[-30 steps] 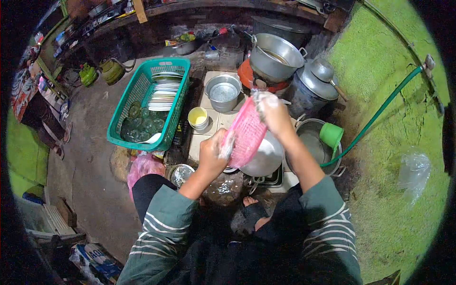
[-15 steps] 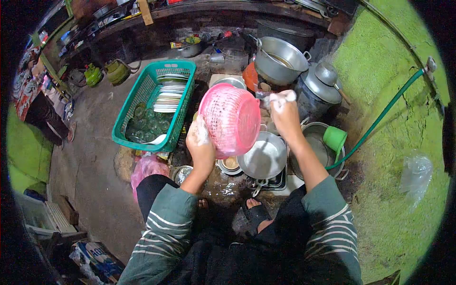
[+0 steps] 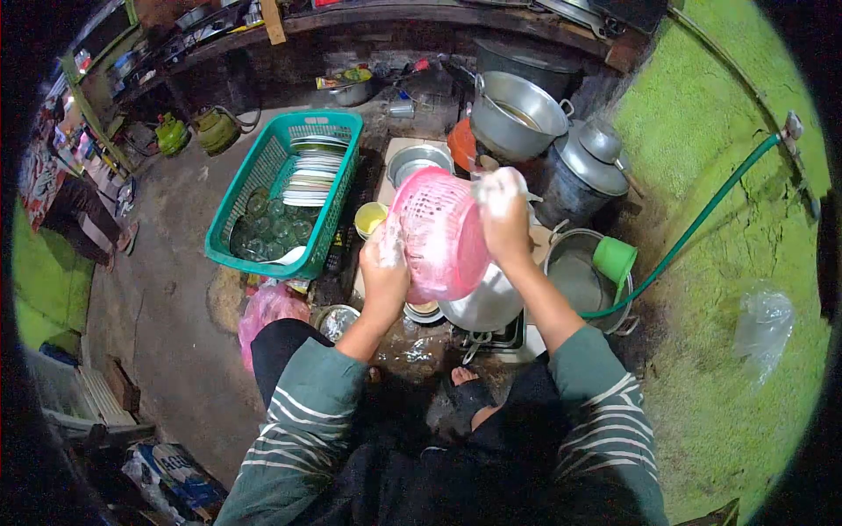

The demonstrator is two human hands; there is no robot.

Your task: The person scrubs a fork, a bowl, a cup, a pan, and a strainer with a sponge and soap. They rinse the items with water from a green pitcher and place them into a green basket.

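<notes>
A pink plastic colander (image 3: 443, 250) is tilted on its side in mid-air in front of me, streaked with suds. My left hand (image 3: 384, 279) is closed on its left edge, with foam over the back of the fingers. At the colander's upper right, my foamy right hand (image 3: 507, 219) has its fingers curled; what they hold is hidden by suds. Below the colander, a metal pan (image 3: 487, 302) shows in part. Behind it are a round metal pot (image 3: 419, 160) and a yellow cup (image 3: 370, 216).
A green basket (image 3: 219, 256) with plates and glasses stands at left. To the right, a large pot (image 3: 574, 272) holds water and a green dipper (image 3: 616, 256); a green hose (image 3: 702, 232) runs into it. Big pots (image 3: 517, 131) stand behind. A pink plastic bag (image 3: 270, 316) lies near my knee.
The colander has turned and shifted slightly right and down, uncovering the yellow cup and more of the round pot. My right hand has moved left and down against it.
</notes>
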